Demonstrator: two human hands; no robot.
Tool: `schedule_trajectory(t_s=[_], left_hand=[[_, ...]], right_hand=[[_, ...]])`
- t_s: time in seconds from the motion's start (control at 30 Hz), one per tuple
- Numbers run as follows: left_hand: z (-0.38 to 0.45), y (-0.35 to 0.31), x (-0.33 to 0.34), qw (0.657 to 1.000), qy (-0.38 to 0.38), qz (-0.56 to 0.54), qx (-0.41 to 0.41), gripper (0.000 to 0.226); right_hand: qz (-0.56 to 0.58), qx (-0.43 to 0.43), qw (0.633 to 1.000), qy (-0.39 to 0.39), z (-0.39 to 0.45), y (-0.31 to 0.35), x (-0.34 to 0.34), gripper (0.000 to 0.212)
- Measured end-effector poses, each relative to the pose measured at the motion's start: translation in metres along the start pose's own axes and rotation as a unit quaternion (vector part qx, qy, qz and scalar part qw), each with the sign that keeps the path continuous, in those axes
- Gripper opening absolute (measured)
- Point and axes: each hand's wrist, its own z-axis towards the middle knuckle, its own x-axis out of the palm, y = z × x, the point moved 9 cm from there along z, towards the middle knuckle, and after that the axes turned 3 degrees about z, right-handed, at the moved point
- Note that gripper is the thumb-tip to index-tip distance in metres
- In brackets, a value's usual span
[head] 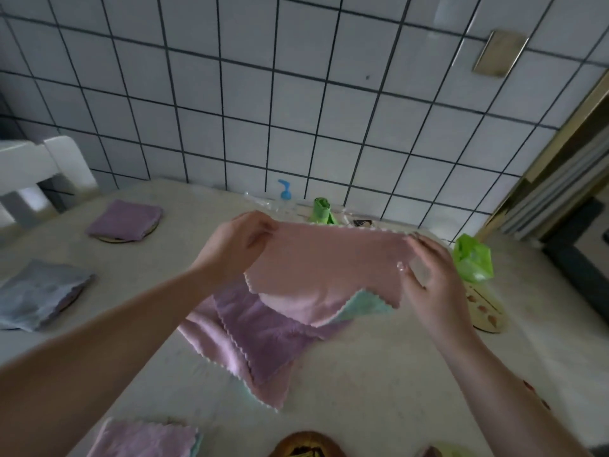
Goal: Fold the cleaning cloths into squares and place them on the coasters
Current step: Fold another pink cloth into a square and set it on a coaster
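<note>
So that a square can be folded, the pink cleaning cloth point(329, 258) is pinched taut by left hand point(240, 245) and right hand point(431, 278) above the table's point(379, 374) middle.

Two hands point(244, 245) point(431, 278) are holding one pink cloth point(329, 262), three folded cloths point(127, 221) point(39, 291) point(145, 438) are lying left of them, two green bags point(473, 258) point(323, 211) beyond.

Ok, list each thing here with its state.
left hand: pinches pink cloth's corner
right hand: grips pink cloth's other corner
pink cloth: held up, unfolded
purple cloth: folded, on a coaster
grey cloth: folded, on a coaster
cloth pile: unfolded, on table
patterned coaster: bare
</note>
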Motion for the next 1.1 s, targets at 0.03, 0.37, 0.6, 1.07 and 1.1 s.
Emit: schedule_trajectory(t_s=[0.03,0.37,0.6,1.07,1.1], left_hand=[[-0.001,0.003,-0.005,1.0,-0.014,-0.009,-0.026,0.014],[0.011,-0.038,0.001,0.98,-0.087,-0.122,-0.13,0.014],[-0.028,-0.075,0.044,0.979,-0.09,-0.129,-0.132,0.009],[-0.289,-0.029,0.182,0.928,0.056,-0.057,-0.365,0.008],[-0.301,-0.026,0.186,0.924,0.065,-0.051,-0.374,0.009]], right_hand=[[0.002,0.012,1.0,0.01,0.0,-0.006,-0.001,0.044],[0.013,0.01,1.0,0.016,0.018,-0.034,-0.041,0.045],[0.02,0.003,0.998,0.061,-0.02,-0.074,-0.088,0.044],[0.033,0.114,0.905,0.409,-0.224,-0.194,-0.042,0.005],[0.054,0.147,0.888,0.432,-0.235,-0.198,-0.038,0.002]])
